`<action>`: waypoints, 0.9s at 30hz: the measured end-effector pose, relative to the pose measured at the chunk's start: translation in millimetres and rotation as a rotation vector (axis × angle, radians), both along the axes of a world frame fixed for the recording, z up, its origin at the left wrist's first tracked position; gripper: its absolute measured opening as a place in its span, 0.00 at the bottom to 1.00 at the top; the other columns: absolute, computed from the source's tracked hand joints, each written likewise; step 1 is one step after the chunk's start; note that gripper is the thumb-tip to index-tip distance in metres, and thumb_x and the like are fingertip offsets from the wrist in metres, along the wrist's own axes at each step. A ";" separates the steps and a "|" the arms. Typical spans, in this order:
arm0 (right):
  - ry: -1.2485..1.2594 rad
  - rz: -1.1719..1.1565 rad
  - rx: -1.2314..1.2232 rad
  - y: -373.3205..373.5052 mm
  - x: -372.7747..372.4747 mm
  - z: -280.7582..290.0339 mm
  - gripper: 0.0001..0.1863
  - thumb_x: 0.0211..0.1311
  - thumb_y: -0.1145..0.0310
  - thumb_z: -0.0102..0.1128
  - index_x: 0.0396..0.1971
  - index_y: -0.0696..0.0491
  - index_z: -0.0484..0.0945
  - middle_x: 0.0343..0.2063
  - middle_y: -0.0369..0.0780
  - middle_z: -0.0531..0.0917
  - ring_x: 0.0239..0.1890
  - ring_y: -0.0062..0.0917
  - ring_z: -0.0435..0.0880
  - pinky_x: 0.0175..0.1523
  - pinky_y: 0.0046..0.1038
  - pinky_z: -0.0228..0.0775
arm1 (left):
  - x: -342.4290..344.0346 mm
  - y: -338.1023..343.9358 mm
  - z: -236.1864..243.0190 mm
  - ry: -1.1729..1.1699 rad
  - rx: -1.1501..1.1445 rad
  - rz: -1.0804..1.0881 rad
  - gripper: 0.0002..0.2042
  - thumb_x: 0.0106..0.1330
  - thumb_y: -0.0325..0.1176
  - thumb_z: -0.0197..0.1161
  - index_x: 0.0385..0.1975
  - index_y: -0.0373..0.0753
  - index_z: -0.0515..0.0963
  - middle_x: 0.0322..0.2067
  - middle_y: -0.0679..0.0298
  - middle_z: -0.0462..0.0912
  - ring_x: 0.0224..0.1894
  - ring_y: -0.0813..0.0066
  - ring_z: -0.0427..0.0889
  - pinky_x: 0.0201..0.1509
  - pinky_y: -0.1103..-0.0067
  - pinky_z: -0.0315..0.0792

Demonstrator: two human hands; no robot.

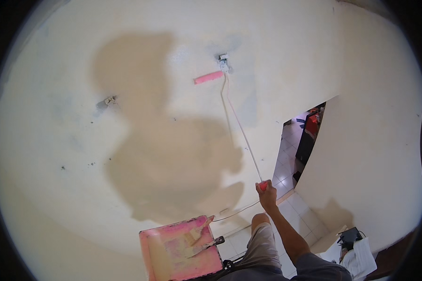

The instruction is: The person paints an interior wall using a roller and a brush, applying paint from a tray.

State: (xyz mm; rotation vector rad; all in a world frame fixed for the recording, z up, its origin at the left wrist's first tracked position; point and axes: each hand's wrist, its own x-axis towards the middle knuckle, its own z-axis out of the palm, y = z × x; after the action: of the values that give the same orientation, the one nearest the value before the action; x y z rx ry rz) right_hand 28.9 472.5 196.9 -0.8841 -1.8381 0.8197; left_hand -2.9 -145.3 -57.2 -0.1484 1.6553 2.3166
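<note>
My right hand (267, 194) is closed around the red handle of a paint roller, its arm stretched forward. A long thin rod runs up from the handle to the pink roller sleeve (208, 77), which lies at or very near the pale wall (183, 98). Just above the sleeve is a small wall box with a white fitting (223, 61). Low in front of me is a pink-stained paint tray (147, 255) with cream paint. A paintbrush (199, 232) and a scraper with a dark handle (206, 247) lie across it. My left hand does not show.
Another wall hole with a broken fitting (109, 101) is at the left, amid small dark pits. My shadow covers much of the wall. A doorway (293, 145) opens onto white floor tiles at the right. White and black items (356, 253) stand at lower right.
</note>
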 end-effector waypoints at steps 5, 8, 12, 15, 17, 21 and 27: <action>-0.043 -0.029 -0.008 -5.5 38.3 -19.2 0.16 0.53 0.62 0.64 0.28 0.58 0.70 0.17 0.46 0.78 0.19 0.37 0.78 0.26 0.32 0.69 | 14.1 25.4 49.2 -0.396 0.563 0.089 0.05 0.52 0.24 0.57 0.28 0.36 0.76 0.27 0.58 0.81 0.27 0.62 0.79 0.35 0.61 0.75; 0.034 -0.022 -0.001 -12.6 31.7 -11.9 0.15 0.53 0.62 0.64 0.27 0.58 0.71 0.16 0.46 0.77 0.18 0.37 0.77 0.25 0.32 0.69 | 2.1 -4.8 6.2 0.134 -0.148 0.064 0.04 0.52 0.24 0.57 0.27 0.37 0.77 0.28 0.58 0.81 0.28 0.62 0.79 0.35 0.60 0.75; 0.029 -0.069 0.028 9.9 28.6 0.8 0.15 0.53 0.62 0.64 0.26 0.58 0.71 0.16 0.47 0.77 0.17 0.38 0.76 0.24 0.33 0.68 | 10.4 15.2 24.2 -0.111 0.196 0.001 0.06 0.52 0.24 0.57 0.29 0.37 0.77 0.30 0.58 0.82 0.31 0.62 0.80 0.36 0.60 0.74; 0.035 -0.073 0.044 28.0 20.2 17.5 0.15 0.53 0.62 0.63 0.26 0.58 0.71 0.16 0.47 0.76 0.17 0.38 0.76 0.24 0.33 0.67 | 11.9 21.8 52.3 -0.381 0.572 -0.025 0.06 0.52 0.24 0.57 0.30 0.37 0.77 0.31 0.58 0.82 0.33 0.62 0.80 0.37 0.60 0.74; 0.050 -0.073 0.064 35.5 13.7 29.5 0.14 0.53 0.63 0.64 0.25 0.58 0.70 0.15 0.47 0.75 0.17 0.38 0.76 0.23 0.32 0.67 | 12.2 20.2 55.5 -0.392 0.506 0.007 0.07 0.52 0.23 0.57 0.31 0.37 0.76 0.31 0.59 0.82 0.33 0.61 0.80 0.37 0.60 0.74; 0.116 -0.035 0.064 33.6 10.7 36.7 0.14 0.53 0.65 0.64 0.25 0.59 0.70 0.15 0.47 0.76 0.17 0.35 0.76 0.24 0.31 0.67 | 13.7 23.5 43.9 -0.214 0.284 0.072 0.09 0.51 0.25 0.58 0.33 0.37 0.77 0.32 0.59 0.82 0.34 0.61 0.80 0.36 0.61 0.73; 0.046 -0.065 0.052 36.8 24.3 15.8 0.14 0.53 0.65 0.64 0.27 0.59 0.70 0.16 0.47 0.77 0.18 0.36 0.78 0.25 0.31 0.69 | 5.7 7.7 7.3 -0.101 0.133 0.000 0.08 0.52 0.28 0.57 0.32 0.38 0.77 0.31 0.59 0.82 0.32 0.61 0.80 0.35 0.61 0.73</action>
State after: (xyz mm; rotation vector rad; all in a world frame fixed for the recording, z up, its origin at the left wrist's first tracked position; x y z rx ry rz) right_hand 53.3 509.3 212.8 -0.8797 -1.7736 0.7427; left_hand 2.8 -137.6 -49.9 -0.2328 1.4490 2.3686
